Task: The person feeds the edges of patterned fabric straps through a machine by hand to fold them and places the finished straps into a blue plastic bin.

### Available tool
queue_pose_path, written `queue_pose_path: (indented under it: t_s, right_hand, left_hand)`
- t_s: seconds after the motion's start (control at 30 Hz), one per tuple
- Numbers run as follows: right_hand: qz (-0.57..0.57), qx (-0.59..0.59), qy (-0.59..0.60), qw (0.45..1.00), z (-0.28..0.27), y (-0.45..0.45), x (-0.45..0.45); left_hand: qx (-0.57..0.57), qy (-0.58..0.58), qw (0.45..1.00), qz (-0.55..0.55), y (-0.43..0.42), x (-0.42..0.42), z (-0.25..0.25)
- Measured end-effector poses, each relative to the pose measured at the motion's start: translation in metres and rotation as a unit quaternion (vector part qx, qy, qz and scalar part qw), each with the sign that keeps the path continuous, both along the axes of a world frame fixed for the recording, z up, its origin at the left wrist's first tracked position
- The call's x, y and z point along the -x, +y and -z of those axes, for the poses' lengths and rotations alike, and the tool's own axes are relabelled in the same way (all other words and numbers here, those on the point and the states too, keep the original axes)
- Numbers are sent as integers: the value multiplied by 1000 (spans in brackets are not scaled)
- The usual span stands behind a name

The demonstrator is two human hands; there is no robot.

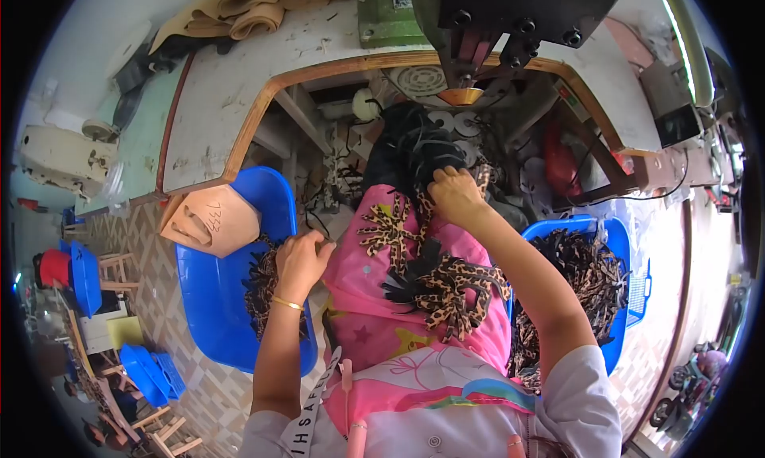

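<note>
My left hand [300,260] is at the inner rim of the left blue basket [207,330], beside leopard-print glove pieces [261,290] inside it. Its thumb stands apart from the fingers, and I see nothing in its grip. My right hand [458,196] is closed above my knees, with a leopard-print strip [484,179] showing beside its fingers. Across the pink apron [366,286] on my lap lie a leopard-print glove piece [390,233] and a bunch of leopard and black ones [454,294]. Another blue basket [617,251], at my right, holds a heap of leopard and black pieces [570,279].
Overhead hangs a black machine head [526,11] on a green body [390,15], above the cut-out worktable [239,67]. A brown paper bag [211,219] rests in the left basket. Tan material [255,7] lies on the table. Blue bins [151,374] stand far left.
</note>
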State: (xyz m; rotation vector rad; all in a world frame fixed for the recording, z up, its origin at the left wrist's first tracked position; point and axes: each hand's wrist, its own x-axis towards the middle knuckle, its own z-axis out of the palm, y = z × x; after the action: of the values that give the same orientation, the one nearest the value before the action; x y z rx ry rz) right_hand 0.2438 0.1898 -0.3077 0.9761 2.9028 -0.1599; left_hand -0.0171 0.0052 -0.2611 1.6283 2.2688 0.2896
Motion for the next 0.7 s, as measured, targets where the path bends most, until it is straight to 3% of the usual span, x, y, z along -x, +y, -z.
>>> queue_pose_path:
  t_s: [0.07, 0.1, 0.2, 0.23, 0.3, 0.33, 0.4, 0.5, 0.57, 0.6, 0.7]
  right_hand:
    - [-17, 43, 41, 998, -20, -5, -4]
    - [81, 165, 53, 981, -42, -4, -7]
    - [23, 170, 272, 947, -117, -12, -19]
    - [-16, 160, 335, 928, -138, -15, -22]
    - [-47, 157, 362, 918, -176, -16, -26]
    - [-49, 164, 351, 921, -198, -13, -28]
    - [-50, 176, 328, 927, -234, -7, -38]
    - [-32, 196, 355, 914, -258, 16, -45]
    - [-66, 215, 345, 911, -264, 39, -46]
    - [-1, 328, 340, 882, -272, 41, -46]
    - [39, 428, 385, 817, -269, 55, -41]
  left_hand:
    - [-42, -35, 998, 40, 17, -9, -13]
    - [-83, -63, 993, 52, 27, -16, -21]
    - [-246, -164, 950, 97, 58, -46, -62]
    - [-241, -239, 933, 117, 66, -58, -84]
    - [-237, -330, 894, 188, 81, -71, -120]
    - [-201, -327, 901, 203, 86, -73, -133]
    - [-240, -290, 900, 222, 95, -82, -154]
    - [-222, -418, 865, 169, 106, -99, -169]
    - [-247, -432, 853, 156, 114, -107, -170]
    - [-260, -438, 847, 150, 118, -110, -172]
    - [-244, -463, 844, 120, 124, -113, -173]
